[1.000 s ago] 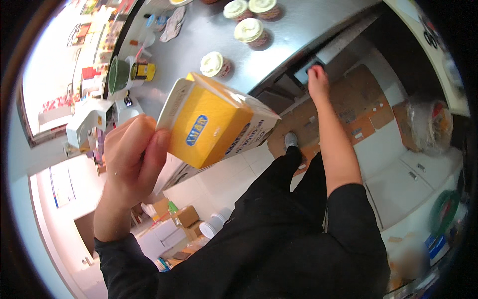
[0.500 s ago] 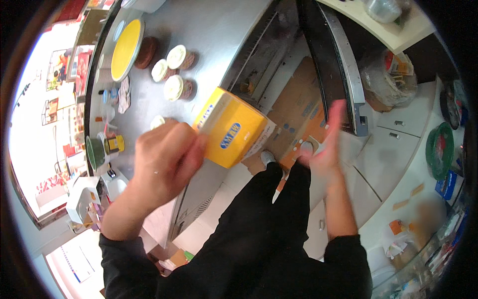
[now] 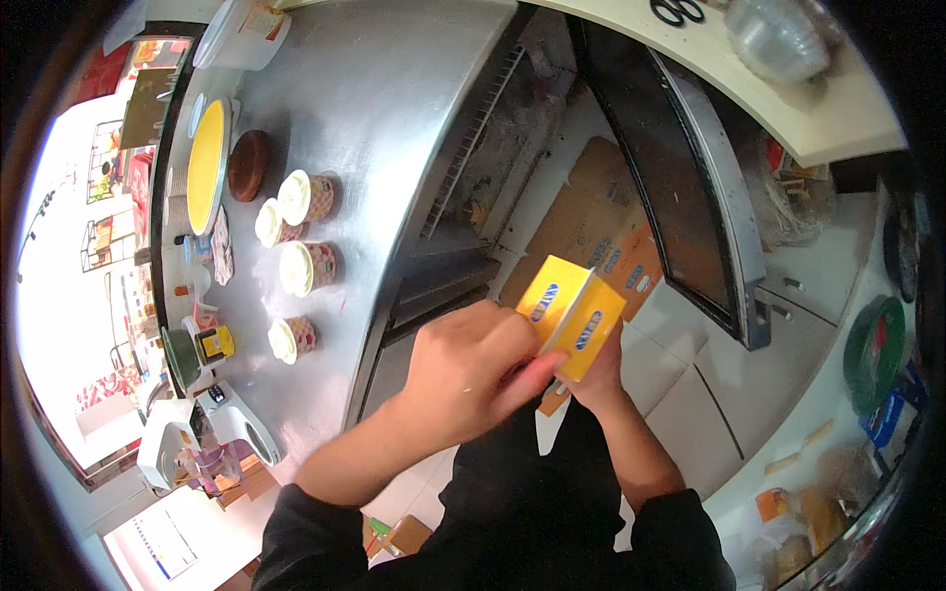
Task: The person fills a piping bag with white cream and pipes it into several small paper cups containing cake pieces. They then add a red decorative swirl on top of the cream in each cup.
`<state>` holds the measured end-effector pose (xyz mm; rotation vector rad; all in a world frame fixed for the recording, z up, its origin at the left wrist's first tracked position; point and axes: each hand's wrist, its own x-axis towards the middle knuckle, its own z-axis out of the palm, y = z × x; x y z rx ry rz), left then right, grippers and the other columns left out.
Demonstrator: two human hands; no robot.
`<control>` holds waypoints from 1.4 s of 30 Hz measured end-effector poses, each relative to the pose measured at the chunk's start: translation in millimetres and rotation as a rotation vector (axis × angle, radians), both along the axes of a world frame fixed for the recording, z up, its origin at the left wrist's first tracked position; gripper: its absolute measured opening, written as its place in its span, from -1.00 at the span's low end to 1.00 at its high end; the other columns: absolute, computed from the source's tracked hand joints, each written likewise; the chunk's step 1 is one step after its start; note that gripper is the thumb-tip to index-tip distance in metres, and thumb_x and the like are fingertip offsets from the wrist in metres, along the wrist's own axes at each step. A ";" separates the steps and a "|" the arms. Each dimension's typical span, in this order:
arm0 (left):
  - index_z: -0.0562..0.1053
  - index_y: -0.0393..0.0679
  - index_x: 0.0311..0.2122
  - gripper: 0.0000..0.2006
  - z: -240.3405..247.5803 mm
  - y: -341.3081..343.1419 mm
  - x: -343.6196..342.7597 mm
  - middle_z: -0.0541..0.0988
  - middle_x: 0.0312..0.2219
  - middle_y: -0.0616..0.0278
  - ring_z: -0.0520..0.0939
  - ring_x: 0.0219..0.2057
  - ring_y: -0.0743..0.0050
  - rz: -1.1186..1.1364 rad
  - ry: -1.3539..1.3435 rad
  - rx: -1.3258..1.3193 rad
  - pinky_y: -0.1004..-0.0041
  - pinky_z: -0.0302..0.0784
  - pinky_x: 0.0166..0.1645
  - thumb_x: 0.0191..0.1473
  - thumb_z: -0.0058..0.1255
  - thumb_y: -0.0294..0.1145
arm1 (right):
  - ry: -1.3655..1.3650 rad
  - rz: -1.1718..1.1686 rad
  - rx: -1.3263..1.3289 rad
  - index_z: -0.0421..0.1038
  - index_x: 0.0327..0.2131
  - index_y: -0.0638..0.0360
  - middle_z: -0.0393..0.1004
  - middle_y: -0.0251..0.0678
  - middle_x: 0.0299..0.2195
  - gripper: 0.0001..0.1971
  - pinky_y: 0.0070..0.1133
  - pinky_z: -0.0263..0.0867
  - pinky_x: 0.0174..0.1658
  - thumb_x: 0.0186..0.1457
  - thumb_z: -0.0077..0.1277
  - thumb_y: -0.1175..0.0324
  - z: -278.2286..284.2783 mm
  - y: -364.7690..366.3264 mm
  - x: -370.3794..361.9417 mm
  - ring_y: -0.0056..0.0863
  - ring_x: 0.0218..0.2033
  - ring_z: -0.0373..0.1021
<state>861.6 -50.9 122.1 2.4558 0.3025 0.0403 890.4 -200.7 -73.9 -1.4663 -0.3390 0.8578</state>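
My left hand [image 3: 473,369] is closed, its thumb and fingers gripping the near left edge of a small yellow carton [image 3: 603,303] with blue labels. Behind the carton's right side, my right hand [image 3: 603,372] supports it, its fingers mostly hidden. The carton is tilted above the floor, in front of an under-counter fridge whose dark door [image 3: 680,197] stands open. Left of my hands, several cupcakes in patterned cups with pale cream tops [image 3: 307,268] sit on the steel counter [image 3: 365,108].
A yellow round board [image 3: 207,163] and a brown round cake [image 3: 247,165] lie at the counter's far side, near a clear tub [image 3: 246,34]. Flattened cardboard [image 3: 581,212] covers the floor by the fridge. A green basket [image 3: 874,355] stands on the right worktop.
The yellow carton has moved right and down, away from the counter, and turned. My right hand, empty before, has come in to hold it too. The view has shifted.
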 end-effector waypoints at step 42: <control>0.36 -0.18 -0.17 -0.72 -534.0 50.9 40.0 0.50 -0.35 0.07 0.52 -0.32 0.23 0.208 0.246 -0.572 0.37 0.42 -0.23 -0.08 -0.14 -0.50 | 0.295 -0.563 0.569 0.13 -0.04 0.16 0.30 -0.31 -0.14 -0.42 -0.53 0.23 -0.10 -0.17 0.16 0.41 -366.5 359.4 242.1 -0.47 -0.13 0.27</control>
